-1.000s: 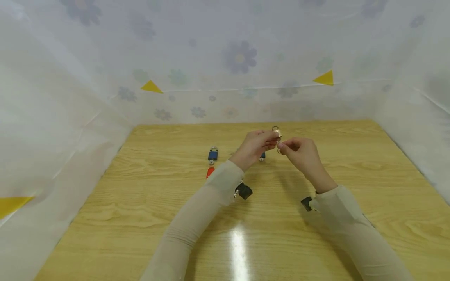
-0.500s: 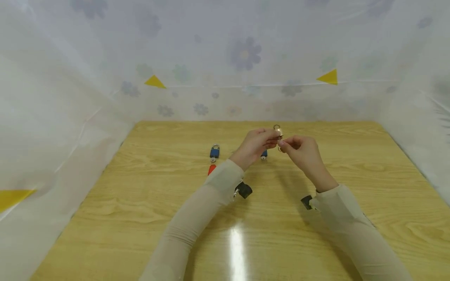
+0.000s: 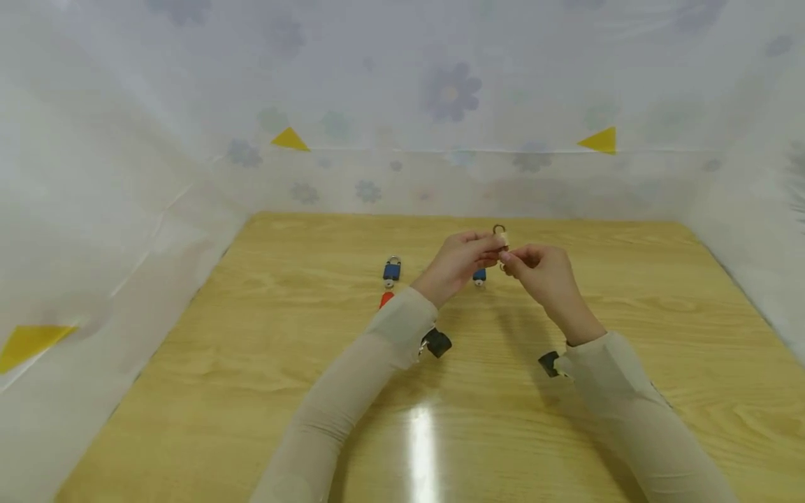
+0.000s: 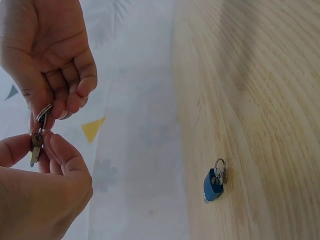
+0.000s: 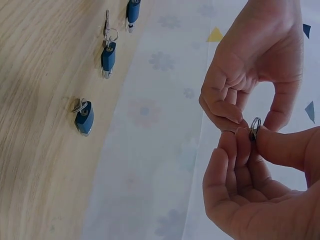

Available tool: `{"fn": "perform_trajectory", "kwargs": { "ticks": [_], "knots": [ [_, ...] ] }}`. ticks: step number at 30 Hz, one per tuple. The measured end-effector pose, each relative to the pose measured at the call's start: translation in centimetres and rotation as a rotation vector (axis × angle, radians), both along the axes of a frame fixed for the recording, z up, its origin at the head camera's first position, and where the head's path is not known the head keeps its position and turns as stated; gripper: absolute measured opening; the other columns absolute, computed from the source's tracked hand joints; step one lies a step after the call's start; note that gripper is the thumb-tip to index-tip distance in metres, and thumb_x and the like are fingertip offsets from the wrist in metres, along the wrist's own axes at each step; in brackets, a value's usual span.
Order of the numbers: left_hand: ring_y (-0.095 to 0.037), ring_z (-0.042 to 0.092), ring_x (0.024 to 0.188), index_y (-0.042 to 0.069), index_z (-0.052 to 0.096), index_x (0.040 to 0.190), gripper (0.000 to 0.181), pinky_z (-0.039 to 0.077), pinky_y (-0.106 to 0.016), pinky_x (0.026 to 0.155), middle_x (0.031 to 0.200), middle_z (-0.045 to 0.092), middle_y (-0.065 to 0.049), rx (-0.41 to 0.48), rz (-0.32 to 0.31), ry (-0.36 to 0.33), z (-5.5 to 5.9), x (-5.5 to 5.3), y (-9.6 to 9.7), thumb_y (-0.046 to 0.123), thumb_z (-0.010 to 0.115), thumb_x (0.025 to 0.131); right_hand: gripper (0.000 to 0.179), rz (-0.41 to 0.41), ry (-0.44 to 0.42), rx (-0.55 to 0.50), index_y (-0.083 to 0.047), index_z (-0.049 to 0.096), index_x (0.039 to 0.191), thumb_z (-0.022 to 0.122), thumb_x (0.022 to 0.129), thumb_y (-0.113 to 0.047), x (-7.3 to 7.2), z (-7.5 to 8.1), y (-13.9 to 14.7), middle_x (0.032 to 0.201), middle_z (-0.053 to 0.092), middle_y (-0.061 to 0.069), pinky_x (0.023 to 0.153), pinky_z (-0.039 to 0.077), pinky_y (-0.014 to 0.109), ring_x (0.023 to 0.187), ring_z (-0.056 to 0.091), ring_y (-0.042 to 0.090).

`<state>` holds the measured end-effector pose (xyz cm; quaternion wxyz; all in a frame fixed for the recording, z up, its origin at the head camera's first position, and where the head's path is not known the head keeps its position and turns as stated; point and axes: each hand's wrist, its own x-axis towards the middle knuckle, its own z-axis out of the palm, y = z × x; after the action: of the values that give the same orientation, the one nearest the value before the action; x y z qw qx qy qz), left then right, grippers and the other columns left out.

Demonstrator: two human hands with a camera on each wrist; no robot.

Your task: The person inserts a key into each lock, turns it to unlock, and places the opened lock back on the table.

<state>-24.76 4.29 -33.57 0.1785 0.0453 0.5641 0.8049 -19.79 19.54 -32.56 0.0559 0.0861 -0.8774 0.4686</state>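
Note:
Above the far part of the table, my left hand [image 3: 462, 258] holds a small brass padlock [image 3: 503, 239] by its body, its shackle pointing up. My right hand [image 3: 544, 283] meets it from the right, thumb and fingertips pinching a metal key ring [image 5: 255, 126] just below the lock. In the left wrist view, the ring hangs close against the brass lock [image 4: 36, 148]. Fingers cover most of what joins them, so any key there is hard to make out. A blue padlock [image 3: 480, 275] lies on the table behind and below the hands.
Another blue padlock [image 3: 392, 271] with a red tag [image 3: 386, 300] lies left of my left forearm, which partly covers the tag. The right wrist view shows a third blue padlock [image 5: 84, 119] with a ring. Patterned white sheeting [image 3: 352, 168] encloses the wooden table [image 3: 251, 335].
The head view has shifted slightly, so the table and its padlocks sit a bit further right. Both hands keep their hold on the brass padlock and key ring, with barely any motion.

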Motion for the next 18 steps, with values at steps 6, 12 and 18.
{"fn": "perform_trajectory", "kwargs": {
  "ticks": [6,12,18],
  "knots": [
    [-0.015,0.060,0.081,-0.001,0.064,0.101,0.011,0.043,-0.044,0.102,0.090,0.063,-0.005,0.011,-0.017,0.016,0.2,-0.2,0.6,0.008,0.062,0.095,0.041,-0.009,-0.005,0.008,0.007,0.068,0.102,0.057,0.097,-0.032,-0.1,0.3,0.6,0.092,0.070,0.015,0.065,0.050,0.021,0.075,0.060,0.007],
    [-0.014,0.060,0.079,0.001,0.065,0.100,0.009,0.050,-0.032,0.087,0.088,0.064,-0.004,0.008,-0.047,0.013,-0.1,0.1,1.3,0.009,0.061,0.095,0.039,-0.047,-0.054,0.004,0.005,0.068,0.102,0.056,0.098,-0.033,0.3,0.0,1.2,0.095,0.069,0.017,0.066,0.051,0.019,0.077,0.061,0.009],
    [-0.014,0.060,0.079,0.002,0.065,0.098,0.008,0.047,-0.038,0.097,0.087,0.064,-0.004,0.027,-0.058,-0.001,-0.1,0.3,1.4,0.008,0.062,0.095,0.043,-0.067,-0.060,-0.013,0.005,0.067,0.108,0.053,0.098,-0.035,0.8,-0.1,1.2,0.100,0.068,0.019,0.073,0.053,0.028,0.083,0.062,0.014]
  ]
}}
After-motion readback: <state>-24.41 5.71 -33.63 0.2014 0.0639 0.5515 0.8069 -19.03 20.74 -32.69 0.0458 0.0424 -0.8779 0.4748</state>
